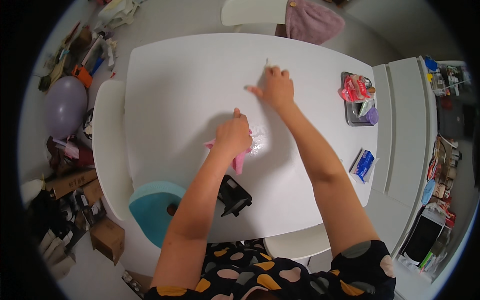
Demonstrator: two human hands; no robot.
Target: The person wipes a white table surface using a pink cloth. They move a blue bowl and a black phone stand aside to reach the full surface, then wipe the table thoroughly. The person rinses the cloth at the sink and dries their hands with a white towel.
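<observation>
My left hand (234,131) is closed over a pink cloth (238,163) on the white table (168,93). Parts of the cloth stick out on both sides and below the fist; the rest is hidden under it. Just right of that hand, a wet, shiny patch (258,140) glistens on the tabletop. Farther out, my right hand (278,88) reaches over the table, thumb spread away from the bent fingers. Something small and pale shows at its index fingertip, too unclear to name. Below the left hand lies a black plastic part (235,195), partly behind my forearm.
A teal basin (150,210) stands at the near left corner. Along the right edge are a grey tray (352,112) with a red packet and purple-lidded tub, and a blue tissue pack (363,165). White chairs (108,150) surround the table; a purple balloon (65,107) and boxes lie left.
</observation>
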